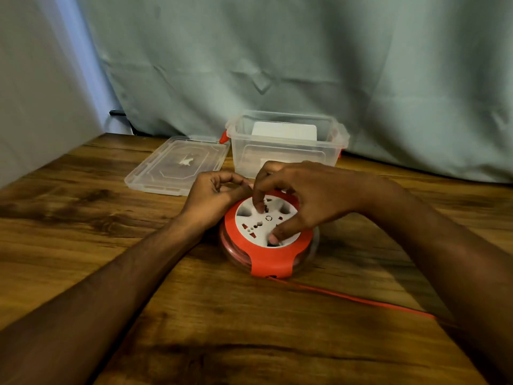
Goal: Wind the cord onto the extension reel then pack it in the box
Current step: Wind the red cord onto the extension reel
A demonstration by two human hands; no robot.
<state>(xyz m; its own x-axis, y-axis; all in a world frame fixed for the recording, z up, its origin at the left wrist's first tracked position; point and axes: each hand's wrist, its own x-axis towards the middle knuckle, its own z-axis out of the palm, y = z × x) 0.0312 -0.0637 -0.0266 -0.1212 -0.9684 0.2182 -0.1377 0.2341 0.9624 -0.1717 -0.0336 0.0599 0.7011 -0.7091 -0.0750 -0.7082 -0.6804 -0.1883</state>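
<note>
A round red extension reel [273,259] with a white socket face lies flat on the wooden table [83,245]. My right hand [302,195] is over it, with the thumb and a finger curled into recesses of the white face. My left hand [213,198] holds the reel's left rim, fingers curled. A red cord [361,298] runs from the reel's near edge to the right, under my right forearm. The clear plastic box [286,154] stands open just behind the reel. Something white lies inside it.
The box's clear lid [177,165] lies flat on the table to the left of the box. A grey-green curtain [305,65] hangs behind the table. The table's left edge runs diagonally at the left.
</note>
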